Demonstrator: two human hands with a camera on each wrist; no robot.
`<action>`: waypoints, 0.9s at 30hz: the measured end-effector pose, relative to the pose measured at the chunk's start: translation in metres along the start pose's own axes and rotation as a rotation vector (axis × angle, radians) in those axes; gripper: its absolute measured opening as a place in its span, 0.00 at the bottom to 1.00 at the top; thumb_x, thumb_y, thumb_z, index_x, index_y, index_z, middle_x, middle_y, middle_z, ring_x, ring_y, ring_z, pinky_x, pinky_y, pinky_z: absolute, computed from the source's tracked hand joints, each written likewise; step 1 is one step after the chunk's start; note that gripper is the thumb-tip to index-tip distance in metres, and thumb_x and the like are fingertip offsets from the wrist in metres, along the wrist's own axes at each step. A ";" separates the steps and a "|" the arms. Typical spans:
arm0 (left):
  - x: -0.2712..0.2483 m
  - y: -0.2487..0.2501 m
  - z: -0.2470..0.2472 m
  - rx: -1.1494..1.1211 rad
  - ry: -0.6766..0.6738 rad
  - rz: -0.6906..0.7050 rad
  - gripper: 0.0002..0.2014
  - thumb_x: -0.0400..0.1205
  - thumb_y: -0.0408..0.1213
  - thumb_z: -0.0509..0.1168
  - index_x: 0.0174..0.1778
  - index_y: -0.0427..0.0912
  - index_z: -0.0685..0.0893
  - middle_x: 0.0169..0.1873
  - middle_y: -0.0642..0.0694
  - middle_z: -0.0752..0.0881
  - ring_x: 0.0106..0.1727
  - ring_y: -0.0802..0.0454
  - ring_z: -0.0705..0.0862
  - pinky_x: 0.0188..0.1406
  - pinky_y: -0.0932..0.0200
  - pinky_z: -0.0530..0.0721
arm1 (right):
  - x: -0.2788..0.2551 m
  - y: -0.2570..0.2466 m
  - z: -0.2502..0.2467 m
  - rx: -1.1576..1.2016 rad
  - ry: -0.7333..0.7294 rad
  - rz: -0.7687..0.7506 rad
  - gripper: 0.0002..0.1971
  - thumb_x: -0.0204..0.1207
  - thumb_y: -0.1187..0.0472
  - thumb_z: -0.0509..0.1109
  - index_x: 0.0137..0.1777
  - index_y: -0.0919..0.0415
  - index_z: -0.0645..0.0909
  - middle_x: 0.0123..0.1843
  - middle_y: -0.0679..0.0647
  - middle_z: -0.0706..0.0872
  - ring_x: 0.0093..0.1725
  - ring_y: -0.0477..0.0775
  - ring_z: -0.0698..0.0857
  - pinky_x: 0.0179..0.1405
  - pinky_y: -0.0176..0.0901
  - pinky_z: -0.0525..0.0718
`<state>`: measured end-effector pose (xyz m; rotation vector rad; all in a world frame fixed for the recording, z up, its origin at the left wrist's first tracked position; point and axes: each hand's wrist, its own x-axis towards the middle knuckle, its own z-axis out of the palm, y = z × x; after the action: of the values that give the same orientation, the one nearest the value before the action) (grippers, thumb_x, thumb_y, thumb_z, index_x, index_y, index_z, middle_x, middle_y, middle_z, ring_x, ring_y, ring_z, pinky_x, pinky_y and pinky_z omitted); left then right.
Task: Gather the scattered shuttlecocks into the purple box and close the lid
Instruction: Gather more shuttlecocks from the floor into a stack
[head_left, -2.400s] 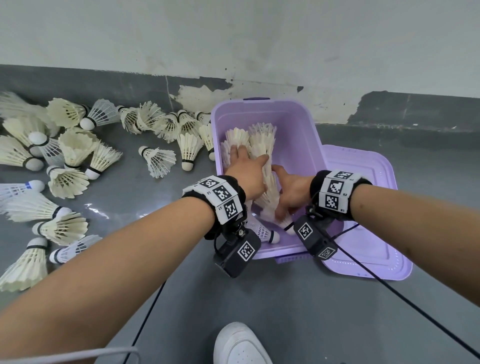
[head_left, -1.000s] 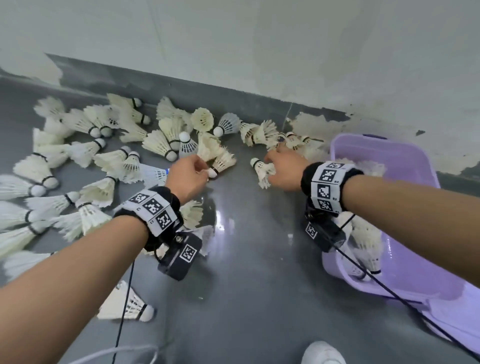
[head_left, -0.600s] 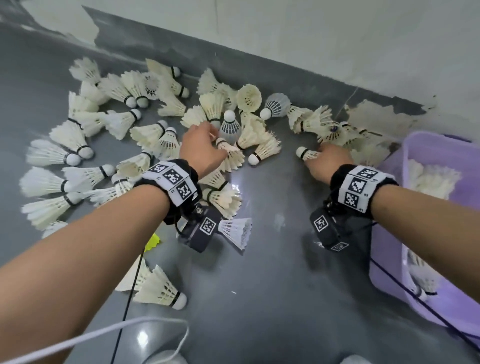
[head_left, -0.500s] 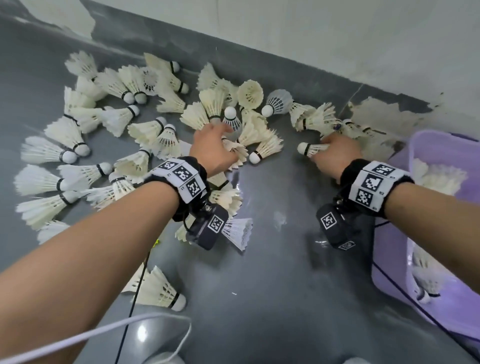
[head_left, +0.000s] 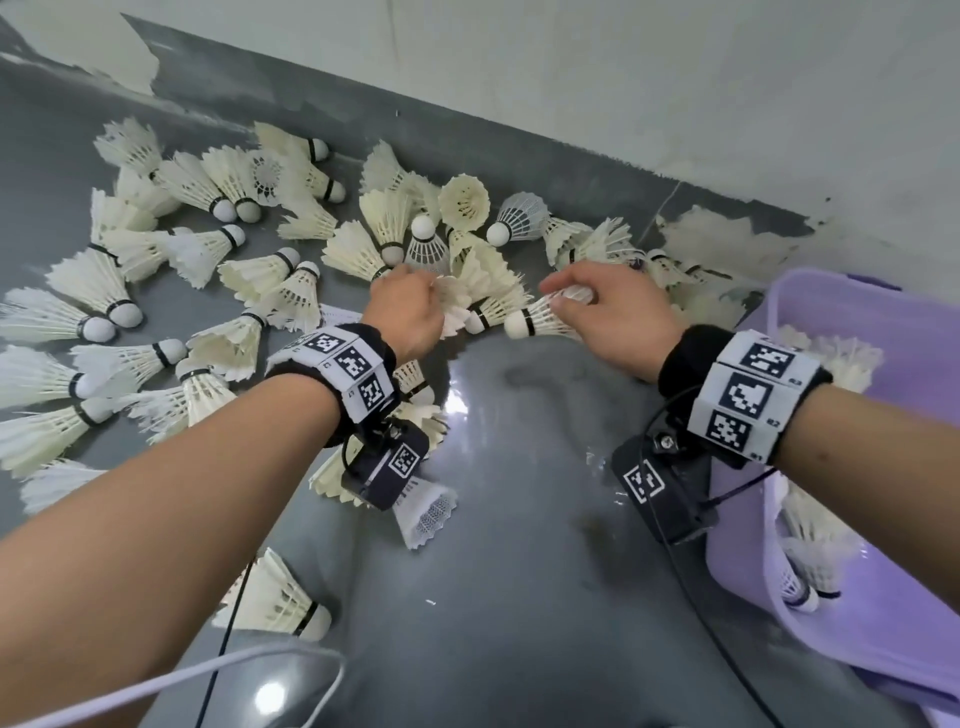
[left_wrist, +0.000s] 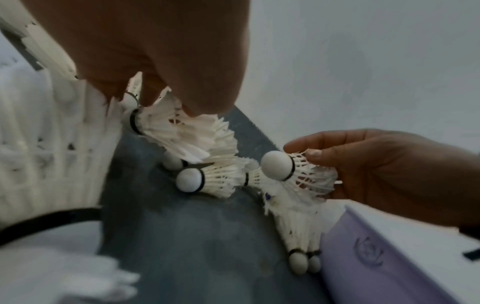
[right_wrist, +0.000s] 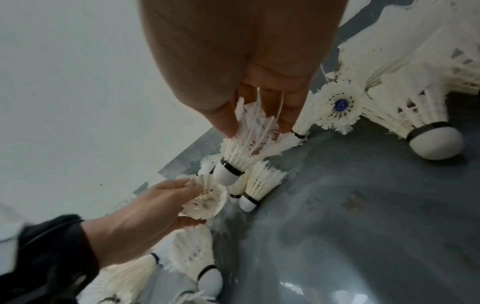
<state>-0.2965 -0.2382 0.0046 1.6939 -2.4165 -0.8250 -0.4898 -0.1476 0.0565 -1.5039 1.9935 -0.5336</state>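
Observation:
Many white feather shuttlecocks (head_left: 244, 280) lie scattered on the grey floor along the wall. My left hand (head_left: 431, 306) pinches one shuttlecock (head_left: 453, 306) by its feathers, seen closer in the left wrist view as the shuttlecock (left_wrist: 168, 125) under my fingers. Just to its right, my right hand (head_left: 561, 299) pinches another shuttlecock (head_left: 540, 319) by the skirt, cork pointing left; the right wrist view shows this shuttlecock (right_wrist: 233, 158) hanging cork down. The open purple box (head_left: 831, 293) stands at the right with several shuttlecocks (head_left: 815, 525) inside.
A grey skirting strip and pale wall (head_left: 623, 78) run behind the pile. Black cables (head_left: 727, 649) trail from the wrist cameras across the floor. One shuttlecock (head_left: 280, 597) lies alone near the bottom left. Bare shiny floor (head_left: 519, 571) lies between my arms.
Both hands left the box and swung left to the pile. In the last half second each closed on a shuttlecock, and the right hand shifted left toward the left hand.

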 end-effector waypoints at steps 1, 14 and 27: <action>-0.005 0.008 -0.005 -0.086 0.031 0.002 0.17 0.88 0.34 0.50 0.63 0.31 0.79 0.60 0.33 0.79 0.63 0.34 0.77 0.66 0.48 0.72 | -0.003 -0.003 -0.002 0.043 0.023 -0.034 0.11 0.80 0.58 0.67 0.61 0.51 0.84 0.54 0.41 0.86 0.51 0.36 0.81 0.53 0.29 0.71; -0.050 0.053 -0.041 -0.768 -0.322 -0.153 0.33 0.82 0.67 0.44 0.70 0.47 0.75 0.59 0.44 0.82 0.61 0.46 0.81 0.55 0.45 0.83 | -0.026 -0.035 -0.010 0.066 0.090 -0.155 0.23 0.80 0.59 0.67 0.74 0.50 0.69 0.68 0.55 0.81 0.68 0.54 0.80 0.59 0.33 0.72; -0.064 0.018 -0.044 -0.579 -0.189 0.048 0.33 0.69 0.32 0.79 0.66 0.49 0.71 0.52 0.47 0.80 0.48 0.50 0.82 0.41 0.52 0.86 | -0.043 -0.059 0.026 0.156 -0.075 -0.190 0.20 0.84 0.60 0.58 0.75 0.51 0.67 0.60 0.50 0.85 0.58 0.48 0.82 0.57 0.38 0.74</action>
<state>-0.2716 -0.1939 0.0655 1.3743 -2.0120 -1.5469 -0.4214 -0.1226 0.0821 -1.5998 1.7206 -0.6843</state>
